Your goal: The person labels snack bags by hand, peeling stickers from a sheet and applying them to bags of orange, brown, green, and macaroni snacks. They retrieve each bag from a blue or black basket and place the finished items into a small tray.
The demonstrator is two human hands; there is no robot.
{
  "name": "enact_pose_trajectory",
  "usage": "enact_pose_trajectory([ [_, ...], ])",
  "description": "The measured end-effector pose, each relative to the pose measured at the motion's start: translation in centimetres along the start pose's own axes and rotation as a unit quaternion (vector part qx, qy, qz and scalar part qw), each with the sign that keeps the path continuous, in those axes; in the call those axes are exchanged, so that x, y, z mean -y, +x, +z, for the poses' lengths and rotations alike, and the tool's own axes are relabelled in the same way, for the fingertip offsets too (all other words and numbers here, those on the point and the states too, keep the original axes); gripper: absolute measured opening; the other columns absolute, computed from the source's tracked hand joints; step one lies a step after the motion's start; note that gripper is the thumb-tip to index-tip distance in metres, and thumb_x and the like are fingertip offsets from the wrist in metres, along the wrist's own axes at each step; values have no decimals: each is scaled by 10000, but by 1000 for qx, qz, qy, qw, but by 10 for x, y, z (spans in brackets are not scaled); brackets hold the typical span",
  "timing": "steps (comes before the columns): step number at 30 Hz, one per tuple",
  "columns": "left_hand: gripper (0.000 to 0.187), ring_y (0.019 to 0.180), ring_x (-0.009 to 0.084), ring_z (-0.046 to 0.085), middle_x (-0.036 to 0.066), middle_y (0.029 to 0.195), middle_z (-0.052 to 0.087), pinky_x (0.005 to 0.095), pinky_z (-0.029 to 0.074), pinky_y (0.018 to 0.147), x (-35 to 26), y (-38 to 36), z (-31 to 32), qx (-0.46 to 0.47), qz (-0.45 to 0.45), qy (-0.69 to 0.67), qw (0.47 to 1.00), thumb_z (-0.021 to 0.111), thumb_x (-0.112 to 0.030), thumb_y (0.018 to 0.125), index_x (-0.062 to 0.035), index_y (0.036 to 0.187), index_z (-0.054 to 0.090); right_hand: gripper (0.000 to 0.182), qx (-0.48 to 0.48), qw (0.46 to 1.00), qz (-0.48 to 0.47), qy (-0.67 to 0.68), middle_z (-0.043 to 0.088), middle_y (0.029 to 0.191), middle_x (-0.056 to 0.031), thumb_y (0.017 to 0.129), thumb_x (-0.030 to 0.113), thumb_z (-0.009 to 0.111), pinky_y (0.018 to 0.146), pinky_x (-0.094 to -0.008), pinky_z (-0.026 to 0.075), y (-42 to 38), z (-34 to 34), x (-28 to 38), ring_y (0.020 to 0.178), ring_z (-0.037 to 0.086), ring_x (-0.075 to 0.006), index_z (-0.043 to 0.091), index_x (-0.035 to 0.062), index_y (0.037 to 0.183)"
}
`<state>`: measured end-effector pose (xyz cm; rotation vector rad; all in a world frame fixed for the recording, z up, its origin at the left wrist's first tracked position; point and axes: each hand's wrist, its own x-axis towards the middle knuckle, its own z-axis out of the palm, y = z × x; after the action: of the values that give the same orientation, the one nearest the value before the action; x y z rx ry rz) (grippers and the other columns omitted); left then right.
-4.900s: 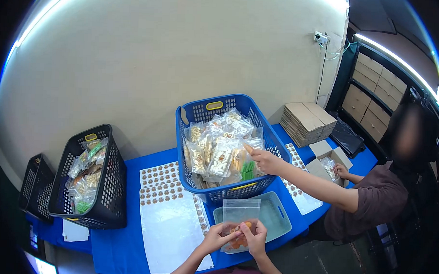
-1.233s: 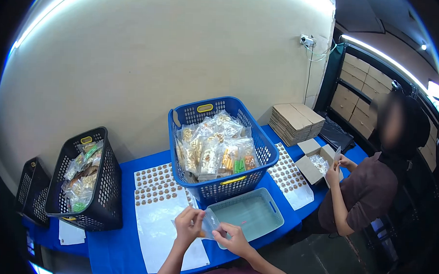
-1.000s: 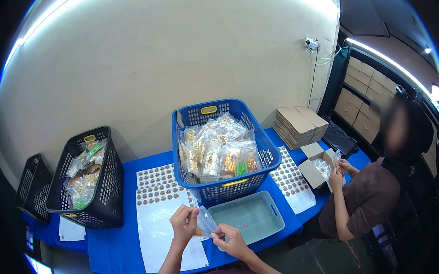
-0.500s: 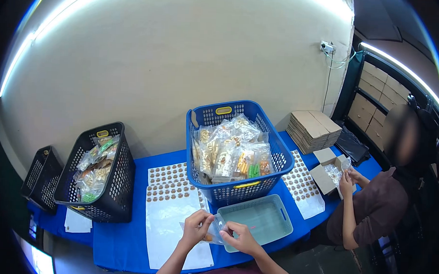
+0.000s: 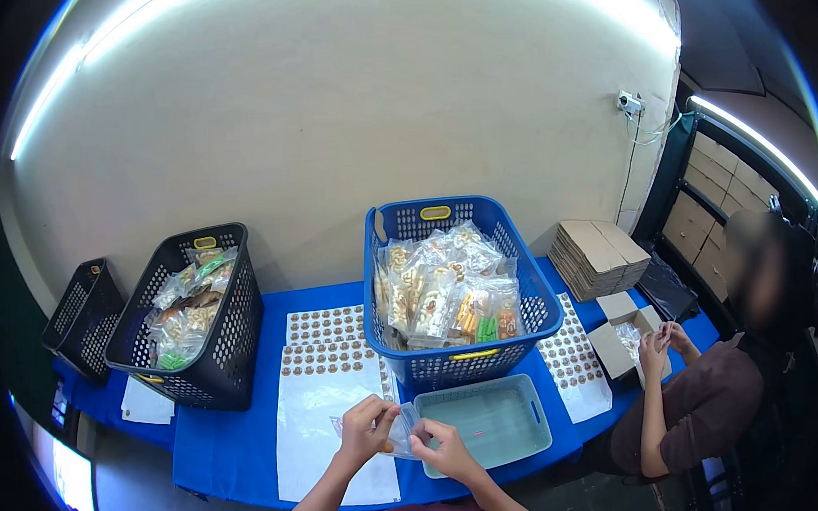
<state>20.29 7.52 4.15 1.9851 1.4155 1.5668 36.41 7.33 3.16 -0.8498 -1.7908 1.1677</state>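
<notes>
Between my two hands is a clear plastic bag (image 5: pixel 404 424) with a bit of orange-brown content low on its left side. My left hand (image 5: pixel 365 429) pinches the bag's upper left edge between thumb and fingers. On the other side, my right hand (image 5: pixel 446 451) has its fingers curled on the bag's right edge. Both hands are above the sticker sheet (image 5: pixel 317 432) and the near left corner of a pale green tray (image 5: pixel 536 436). A small pink strip lies in the tray.
Behind the tray stands a blue basket (image 5: pixel 421 362) heaped with bagged snacks. Dark baskets (image 5: pixel 237 340) stand left. Another sticker sheet (image 5: pixel 584 401), stacked flat cardboard (image 5: pixel 598 253) and an open box (image 5: pixel 611 353) are right, where a co-worker (image 5: pixel 692 410) handles a small bag.
The view has shifted slightly, so the baskets appear further right and lower. My hands keep their hold on the bag. The co-worker's hands have lowered slightly.
</notes>
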Motion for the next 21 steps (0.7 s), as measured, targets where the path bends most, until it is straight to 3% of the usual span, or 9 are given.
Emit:
enact_pose_trajectory([
  [4, 86, 473, 163, 477, 66, 579, 516, 265, 364, 443, -1, 0, 7, 15, -2, -12, 1000, 625, -79, 751, -10, 708, 595, 121, 10, 1000, 4, -4, 494, 627, -44, 751, 96, 565, 557, -247, 385, -3, -6, -7, 579, 456, -104, 524, -17, 737],
  [7, 92, 530, 187, 506, 53, 598, 530, 297, 396, 535, -1, 4, 14, 6, 33, 11, 999, 641, -109, 738, -28, 734, 598, 103, -11, 1000, 18, 8, 506, 651, -16, 757, 76, 567, 570, -227, 389, -5, -13, -12, 612, 460, -74, 526, -17, 740],
  [8, 177, 680, 211, 534, 60, 757, 570, 344, 396, 642, -3, 6, 15, 7, 47, 53, 997, 668, -148, 713, -55, 843, 591, 105, -32, 999, 25, 20, 506, 654, -8, 765, 77, 564, 570, -224, 388, -5, -16, -16, 614, 459, -70, 525, -17, 740],
  [11, 342, 851, 229, 527, 76, 946, 553, 366, 389, 730, -29, 15, 18, -20, 92, 92, 991, 705, -193, 674, -78, 961, 558, 120, -104, 988, 53, 99, 513, 672, 15, 823, 92, 539, 562, -198, 380, -5, -23, -14, 629, 459, -43, 537, -8, 757],
  [14, 433, 974, 253, 499, 88, 1036, 517, 369, 404, 779, -34, 3, 30, 132, 116, 9, 984, 733, -196, 635, -80, 1003, 537, 138, -136, 970, 81, 186, 517, 682, 18, 863, 115, 510, 573, -158, 367, -5, -34, -10, 664, 460, -17, 546, -4, 803],
  [17, 427, 1023, 241, 485, 96, 1028, 522, 366, 385, 889, -33, -3, 41, 136, 85, -62, 985, 741, -123, 619, -72, 988, 533, 133, -152, 960, 52, 229, 522, 756, -11, 863, 130, 511, 615, -187, 380, -7, -33, -14, 699, 470, -42, 528, -1, 855],
  [20, 241, 871, 234, 580, 108, 933, 594, 313, 459, 762, -23, -1, 39, 79, 29, -128, 988, 674, -48, 689, -37, 907, 573, 169, -158, 972, -28, 170, 505, 860, -54, 817, 148, 573, 665, -242, 385, -8, -28, -10, 757, 466, -102, 511, 14, 898],
  [21, 196, 827, 232, 598, 106, 902, 609, 302, 471, 733, -21, 0, 38, 57, 7, -151, 987, 658, -34, 705, -29, 886, 582, 204, -193, 977, -52, 69, 496, 879, -64, 790, 160, 599, 683, -260, 380, -7, -29, -4, 779, 465, -124, 508, 19, 906],
])
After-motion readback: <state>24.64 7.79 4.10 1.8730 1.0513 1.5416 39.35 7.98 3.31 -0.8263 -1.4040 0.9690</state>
